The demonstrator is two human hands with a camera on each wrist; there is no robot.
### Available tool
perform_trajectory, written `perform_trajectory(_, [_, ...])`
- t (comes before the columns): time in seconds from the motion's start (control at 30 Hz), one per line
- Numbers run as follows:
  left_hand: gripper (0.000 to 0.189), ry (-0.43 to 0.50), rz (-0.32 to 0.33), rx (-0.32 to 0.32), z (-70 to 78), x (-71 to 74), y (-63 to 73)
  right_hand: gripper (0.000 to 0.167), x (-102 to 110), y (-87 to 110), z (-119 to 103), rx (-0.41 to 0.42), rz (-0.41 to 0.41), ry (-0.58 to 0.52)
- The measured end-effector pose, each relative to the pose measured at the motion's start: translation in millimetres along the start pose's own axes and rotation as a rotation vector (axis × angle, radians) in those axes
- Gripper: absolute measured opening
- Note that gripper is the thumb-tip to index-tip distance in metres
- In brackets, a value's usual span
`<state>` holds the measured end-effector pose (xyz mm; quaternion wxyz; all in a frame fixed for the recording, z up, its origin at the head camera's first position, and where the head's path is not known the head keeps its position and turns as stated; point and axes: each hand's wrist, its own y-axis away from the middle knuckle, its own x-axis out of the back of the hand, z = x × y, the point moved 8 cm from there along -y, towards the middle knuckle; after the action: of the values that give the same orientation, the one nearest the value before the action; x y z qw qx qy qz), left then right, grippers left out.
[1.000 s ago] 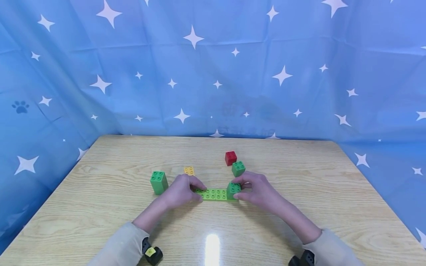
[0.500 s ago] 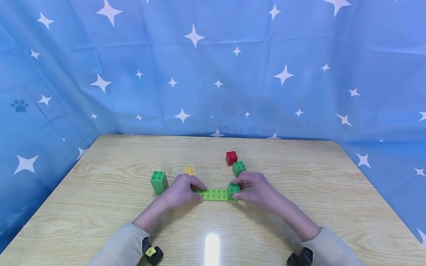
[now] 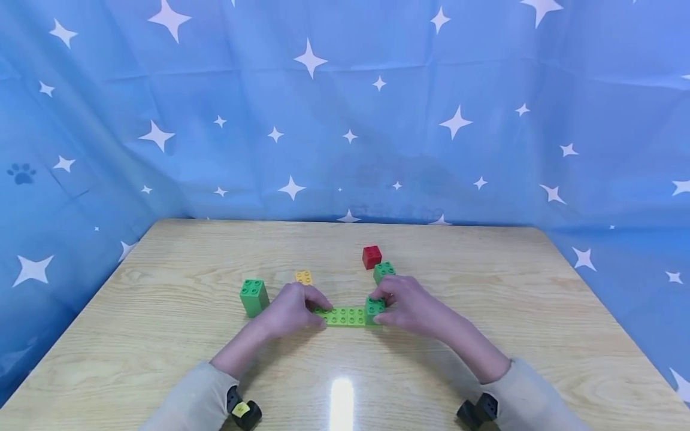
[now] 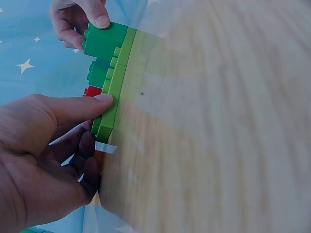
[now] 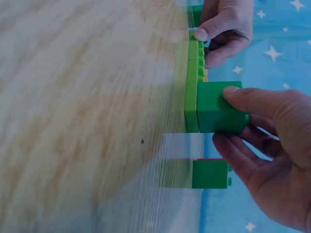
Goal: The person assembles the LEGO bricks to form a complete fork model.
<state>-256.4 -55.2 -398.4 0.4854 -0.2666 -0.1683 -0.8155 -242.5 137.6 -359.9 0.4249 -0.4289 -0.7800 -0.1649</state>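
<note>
We see the light green strip [image 5: 191,94] flat on the wooden table [image 5: 87,97]. On the strip's near end sits a green block [image 5: 216,108], pinched between the thumb and fingers of our right hand [image 5: 286,165]. At the strip's far end we find our left hand [image 5: 229,26], its thumb touching the strip. Apart from the strip's near end, we see another green block [image 5: 209,174], with a thin red edge [image 5: 210,159] behind it.

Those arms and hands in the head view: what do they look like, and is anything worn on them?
The left hand and right hand are human and bare. Pale greyish sleeves stop short of the wrists. A small black device sits near each sleeve's end; the left one bears a yellow patch.
</note>
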Motion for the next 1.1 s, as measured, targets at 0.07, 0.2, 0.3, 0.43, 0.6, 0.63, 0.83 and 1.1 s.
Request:
perform_trajectory(0.07, [0.024,0.004,0.001,0.002,-0.6,1.1,0.9,0.026,-1.2,-1.4,0.3,-0.012,-0.012,-0.014])
perform_trajectory(0.2, [0.024,-0.008,0.007,0.009,-1.2,1.3,1.6,0.026,-3.3,-0.9,1.9,-0.013,-0.015,-0.049])
perform_trajectory(0.3, [0.025,-0.017,0.017,0.003,1.9,2.4,1.3,0.028,-1.9,-0.3,4.1,-0.026,0.003,-0.049])
perform_trajectory(0.43, [0.025,-0.02,0.02,0.003,4.9,2.8,1.0,0.029,-0.3,0.3,3.7,-0.019,0.014,-0.024])
perform_trajectory(0.6, [0.024,-0.02,0.01,0.028,1.6,0.9,1.9,0.03,-4.1,0.9,2.3,-0.021,-0.005,0.016])
perform_trajectory(0.63, [0.024,-0.02,0.01,0.026,1.6,1.0,1.9,0.03,-4.1,1.1,1.6,-0.02,-0.005,0.026])
perform_trajectory(0.83, [0.024,-0.011,0.009,0.017,0.9,1.6,2.9,0.034,-5.9,2.3,0.8,-0.035,-0.016,0.046])
perform_trajectory(1.1, [0.024,-0.017,0.015,0.012,2.3,0.9,3.5,0.053,1.7,4.5,-0.8,-0.064,0.05,0.015])
